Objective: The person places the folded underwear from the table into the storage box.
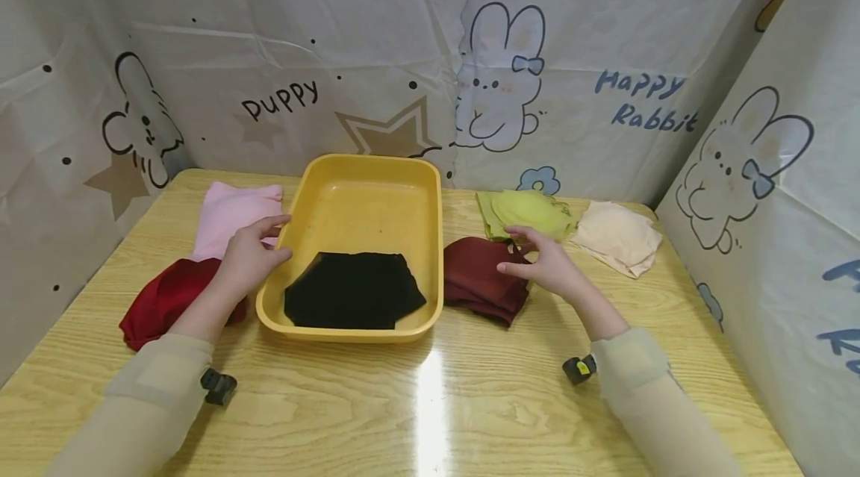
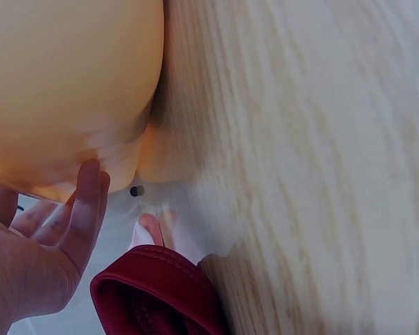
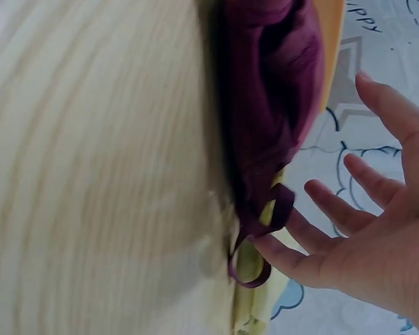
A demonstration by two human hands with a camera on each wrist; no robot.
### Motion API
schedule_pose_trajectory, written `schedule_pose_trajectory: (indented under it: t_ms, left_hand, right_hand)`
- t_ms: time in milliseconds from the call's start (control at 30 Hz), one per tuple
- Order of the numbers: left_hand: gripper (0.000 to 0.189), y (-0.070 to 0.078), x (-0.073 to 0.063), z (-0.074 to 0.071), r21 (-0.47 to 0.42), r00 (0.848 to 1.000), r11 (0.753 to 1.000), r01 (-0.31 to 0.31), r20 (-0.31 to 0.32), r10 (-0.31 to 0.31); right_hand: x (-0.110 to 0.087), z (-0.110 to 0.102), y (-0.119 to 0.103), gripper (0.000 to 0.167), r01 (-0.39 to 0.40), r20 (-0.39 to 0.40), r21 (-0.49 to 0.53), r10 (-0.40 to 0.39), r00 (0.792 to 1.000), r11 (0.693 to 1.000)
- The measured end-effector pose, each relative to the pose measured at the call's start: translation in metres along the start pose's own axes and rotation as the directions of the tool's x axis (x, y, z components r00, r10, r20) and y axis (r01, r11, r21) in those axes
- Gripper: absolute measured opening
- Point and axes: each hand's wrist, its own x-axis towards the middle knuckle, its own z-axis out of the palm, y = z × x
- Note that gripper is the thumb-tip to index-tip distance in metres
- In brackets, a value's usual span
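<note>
A yellow plastic tray [image 1: 372, 219] holds a folded black garment [image 1: 352, 290] at its near end. My left hand [image 1: 245, 257] is at the tray's left rim, with loosely extended fingertips close against the outer wall in the left wrist view. On the tray's other side lies a folded maroon bra [image 1: 480, 275] with thin strap loops. My right hand [image 1: 551, 268] is held over its right edge, thumb and fingers spread apart and nothing between them. In the right wrist view, the little finger overlaps a strap loop [image 3: 279, 209].
Left of the tray lie a pink folded garment [image 1: 225, 216] and a dark red one [image 1: 164, 301], beneath the left forearm. Behind the maroon bra are a yellow-green garment [image 1: 531, 212] and a cream bra [image 1: 618, 234]. Printed cloth walls [image 1: 376, 36] border the wooden table [image 1: 336, 402].
</note>
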Motion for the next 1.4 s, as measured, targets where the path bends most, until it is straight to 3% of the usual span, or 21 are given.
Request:
schedule_pose_trajectory:
  t_ms: [133, 400, 567, 900, 1400]
  left_hand:
    - [0.057, 0.0, 0.0, -0.001, 0.004, 1.0, 1.0, -0.008, -0.003, 0.008]
    - [0.057, 0.003, -0.001, -0.001, 0.001, 1.0, 1.0, -0.009, 0.003, 0.009]
    - [0.056, 0.004, -0.002, -0.002, 0.01, 0.999, 0.999, -0.032, -0.007, 0.032]
    - [0.056, 0.005, -0.002, -0.002, 0.005, 1.0, 1.0, -0.02, -0.001, 0.02]
    - [0.057, 0.003, -0.001, -0.001, 0.014, 1.0, 1.0, 0.009, 0.006, -0.009]
  right_hand:
    - [0.004, 0.002, 0.007, 0.077, -0.027, 0.042, -0.015, 0.028, 0.999, 1.0]
    - [0.015, 0.003, 0.014, 0.079, 0.03, 0.12, -0.09, -0.019, 0.993, 0.996]
    - [0.02, 0.001, 0.017, 0.082, 0.037, 0.166, -0.117, -0.018, 0.986, 0.992]
    - [0.027, -0.001, 0.017, 0.089, 0.035, 0.252, -0.14, 0.002, 0.968, 0.989]
    - [0.03, 0.0, 0.016, 0.089, -0.013, 0.27, -0.121, 0.045, 0.962, 0.993]
